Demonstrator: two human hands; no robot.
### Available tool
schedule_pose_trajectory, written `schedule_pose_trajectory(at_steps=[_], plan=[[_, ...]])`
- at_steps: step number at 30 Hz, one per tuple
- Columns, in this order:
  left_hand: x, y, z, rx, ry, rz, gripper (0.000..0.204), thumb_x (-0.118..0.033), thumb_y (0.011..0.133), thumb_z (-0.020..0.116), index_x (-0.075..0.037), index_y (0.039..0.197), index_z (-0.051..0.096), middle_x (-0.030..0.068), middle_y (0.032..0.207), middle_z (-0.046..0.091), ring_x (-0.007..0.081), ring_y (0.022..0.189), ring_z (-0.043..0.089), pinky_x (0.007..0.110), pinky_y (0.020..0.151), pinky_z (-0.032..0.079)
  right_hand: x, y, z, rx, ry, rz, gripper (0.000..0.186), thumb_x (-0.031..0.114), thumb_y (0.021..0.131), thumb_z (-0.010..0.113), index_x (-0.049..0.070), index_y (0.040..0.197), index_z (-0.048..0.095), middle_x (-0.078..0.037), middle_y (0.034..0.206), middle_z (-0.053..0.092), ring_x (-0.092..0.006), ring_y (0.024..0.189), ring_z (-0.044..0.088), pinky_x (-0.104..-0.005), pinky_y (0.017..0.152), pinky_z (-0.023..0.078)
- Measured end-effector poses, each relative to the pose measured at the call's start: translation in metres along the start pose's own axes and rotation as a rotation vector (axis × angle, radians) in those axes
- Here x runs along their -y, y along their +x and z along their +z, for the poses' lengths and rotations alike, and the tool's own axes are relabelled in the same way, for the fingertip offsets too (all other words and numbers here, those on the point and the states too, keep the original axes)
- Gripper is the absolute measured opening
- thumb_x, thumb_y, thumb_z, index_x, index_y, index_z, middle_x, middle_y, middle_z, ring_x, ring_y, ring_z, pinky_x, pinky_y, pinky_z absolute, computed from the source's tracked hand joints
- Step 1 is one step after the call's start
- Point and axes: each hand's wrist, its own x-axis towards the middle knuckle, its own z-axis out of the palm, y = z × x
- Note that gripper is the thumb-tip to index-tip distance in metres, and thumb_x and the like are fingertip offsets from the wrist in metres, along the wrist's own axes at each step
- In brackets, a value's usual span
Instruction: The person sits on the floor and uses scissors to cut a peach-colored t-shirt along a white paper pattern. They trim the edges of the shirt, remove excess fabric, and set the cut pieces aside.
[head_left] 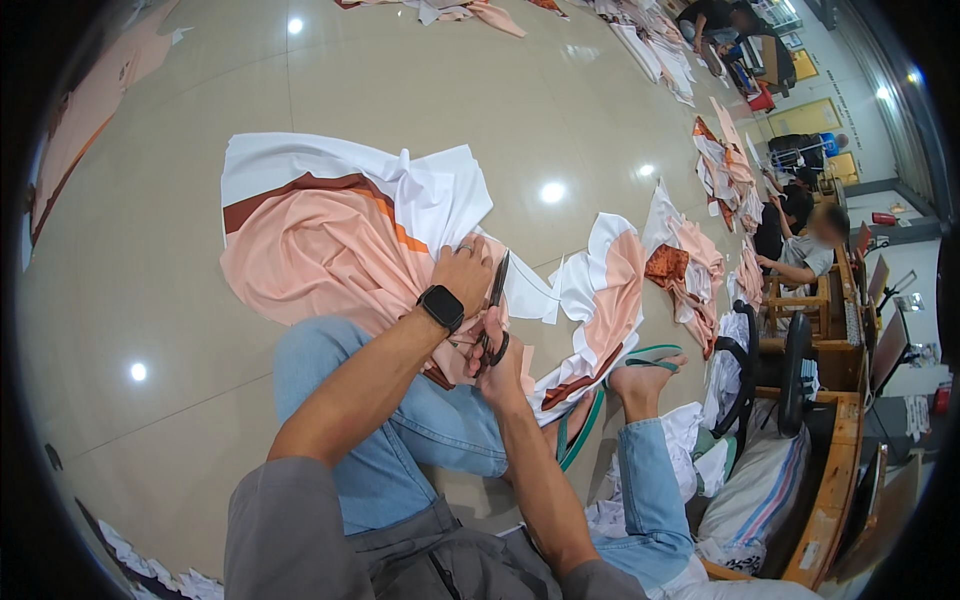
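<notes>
A large peach and white fabric [310, 235] with maroon and orange bands lies bunched over the floor and against my bent knee. My left hand [463, 272], with a black watch at the wrist, grips the cloth near its right edge, fingers curled over it. In my right hand [500, 365] is a pair of black-handled scissors [498, 285], blades pointing away from me along that edge, just right of my left hand. A white cut strip of cloth [530, 292] spreads on the floor beside the blades. Part of the scissors' handle is hidden by my fingers.
Another peach and white cloth piece [608, 300] lies by my sandalled foot [640, 375]. Further fabric heaps [690, 265] trail along the right. A wooden bench [830, 500], a striped white sack [755, 490] and a seated person [810, 250] are at the right.
</notes>
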Motion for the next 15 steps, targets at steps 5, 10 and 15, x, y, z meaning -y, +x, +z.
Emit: schedule_pose_trajectory(at_steps=[5, 10, 15], plan=[[0.003, 0.000, 0.004, -0.007, 0.004, -0.007, 0.060, -0.036, 0.075, 0.083, -0.008, 0.125, 0.065, 0.0173, 0.151, 0.050, 0.0292, 0.142, 0.046, 0.047, 0.093, 0.048, 0.001, 0.007, 0.003, 0.006, -0.027, 0.031, 0.053, 0.054, 0.093, 0.074, 0.004, 0.085, 0.062, -0.002, 0.056, 0.053, -0.0148, 0.038, 0.049, -0.0298, 0.036, 0.038], [0.003, 0.000, 0.007, -0.036, 0.006, 0.001, 0.057, -0.034, 0.077, 0.081, -0.009, 0.125, 0.065, 0.0181, 0.153, 0.049, 0.0298, 0.141, 0.047, 0.048, 0.095, 0.046, 0.003, 0.007, 0.004, -0.005, -0.026, 0.050, 0.050, 0.052, 0.093, 0.076, 0.005, 0.082, 0.061, -0.002, 0.056, 0.053, -0.0140, 0.040, 0.051, -0.0286, 0.038, 0.039], [0.002, 0.000, 0.000, 0.009, -0.009, 0.002, 0.061, -0.038, 0.076, 0.082, -0.009, 0.126, 0.064, 0.0184, 0.154, 0.049, 0.0302, 0.141, 0.047, 0.049, 0.096, 0.045, 0.015, 0.015, -0.006, -0.004, -0.035, 0.085, 0.046, 0.047, 0.091, 0.080, 0.005, 0.083, 0.063, -0.002, 0.058, 0.055, -0.0134, 0.042, 0.052, -0.0284, 0.038, 0.040]])
